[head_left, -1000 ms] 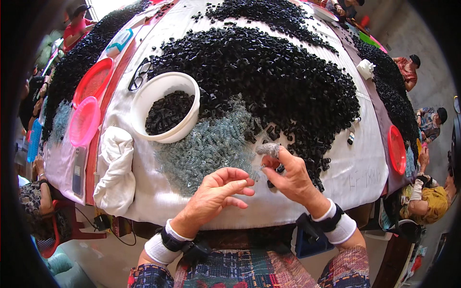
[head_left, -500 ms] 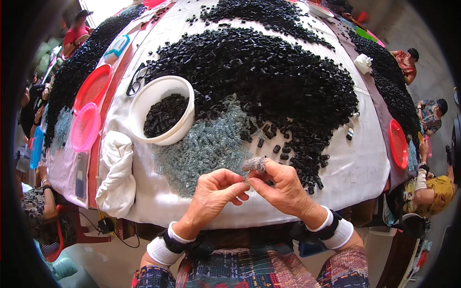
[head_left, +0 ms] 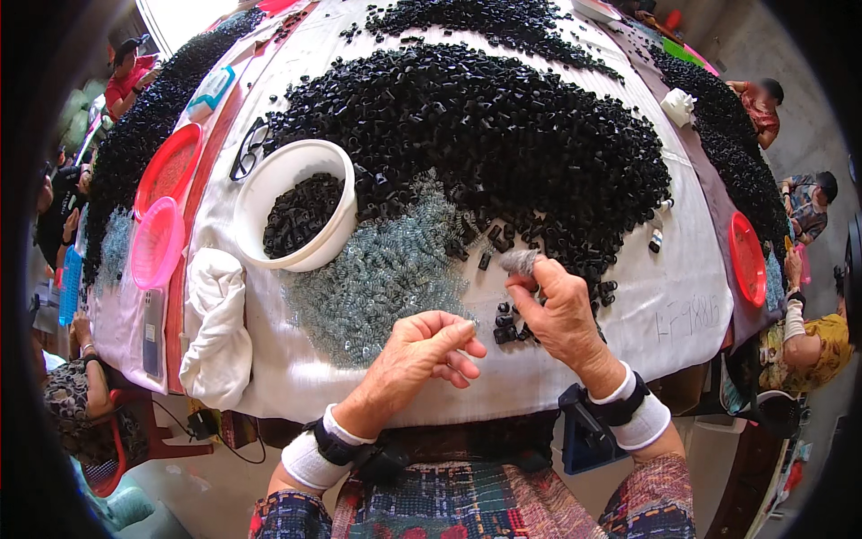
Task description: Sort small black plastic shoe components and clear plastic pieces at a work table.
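My left hand [head_left: 415, 357] hovers over the front of the white cloth, thumb and forefinger pinched together. Whatever sits at its fingertips is too small to make out. Beside it lies a heap of small silvery coil springs [head_left: 382, 287]. To the right, my right hand [head_left: 567, 314] is above the near edge of a large pile of small black plastic parts [head_left: 467, 126]. A grey wrap [head_left: 519, 261] covers its forefinger. Thumb and forefinger stand apart, with nothing visible between them. Both wrists wear white cuffs with black straps.
Left of the springs stands a white tub [head_left: 339, 232] holding black parts. Eyeglasses [head_left: 250, 148], a bunched white cloth [head_left: 215, 328], pink and red baskets [head_left: 154, 242] and a phone [head_left: 153, 332] lie farther left. A red tray [head_left: 745, 260] is at right. Other people work at both sides.
My hands, which met at the fingertips, have come apart. The right one has moved right and away from me toward the black parts; the left stays near its place.
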Tool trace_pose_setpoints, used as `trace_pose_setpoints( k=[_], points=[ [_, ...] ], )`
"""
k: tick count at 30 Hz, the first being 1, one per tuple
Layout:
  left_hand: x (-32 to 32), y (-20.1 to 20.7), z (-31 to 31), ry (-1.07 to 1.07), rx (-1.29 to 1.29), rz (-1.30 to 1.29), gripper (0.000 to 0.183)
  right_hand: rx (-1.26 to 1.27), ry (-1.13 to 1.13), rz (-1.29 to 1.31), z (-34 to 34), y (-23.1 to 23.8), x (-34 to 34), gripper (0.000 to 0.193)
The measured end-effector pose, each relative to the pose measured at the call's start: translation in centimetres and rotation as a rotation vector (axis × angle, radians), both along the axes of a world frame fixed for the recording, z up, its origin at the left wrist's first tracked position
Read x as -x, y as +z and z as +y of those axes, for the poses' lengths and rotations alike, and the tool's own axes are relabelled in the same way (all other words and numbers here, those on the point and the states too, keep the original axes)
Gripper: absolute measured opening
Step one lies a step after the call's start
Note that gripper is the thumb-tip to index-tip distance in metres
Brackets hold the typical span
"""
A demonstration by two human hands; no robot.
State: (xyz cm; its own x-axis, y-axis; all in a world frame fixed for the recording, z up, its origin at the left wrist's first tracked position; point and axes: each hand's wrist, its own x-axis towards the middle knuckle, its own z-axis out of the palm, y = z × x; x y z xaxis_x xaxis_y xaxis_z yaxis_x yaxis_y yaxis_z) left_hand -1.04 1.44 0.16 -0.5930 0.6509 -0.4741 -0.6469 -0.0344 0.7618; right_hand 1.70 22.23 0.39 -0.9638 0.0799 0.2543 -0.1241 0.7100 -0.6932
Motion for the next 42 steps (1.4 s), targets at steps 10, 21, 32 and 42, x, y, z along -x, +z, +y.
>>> trace_pose_setpoints(
  k=[10,21,32,42],
  points=[
    [0.8,-0.8,1.4,0.050,-0.065,-0.136,0.033,-0.131,-0.051,0.087,2.5,-0.1,0.3,0.026],
    [1.3,-1.3,2.2,0.069,-0.029,-0.151,0.037,-0.351,0.262,0.060,2.3,-0.6,-0.9,0.023],
    [0.3,-0.2,1.9,0.080,-0.102,0.004,0.030,-0.254,0.361,0.314,-1.4,1.8,-1.7,0.025],
    [0.9,0.2,-1.6,0.273,-0.192,-0.020,0.019,-0.206,0.181,0.192,0.8,1.0,-0.3,0.029]
  ],
)
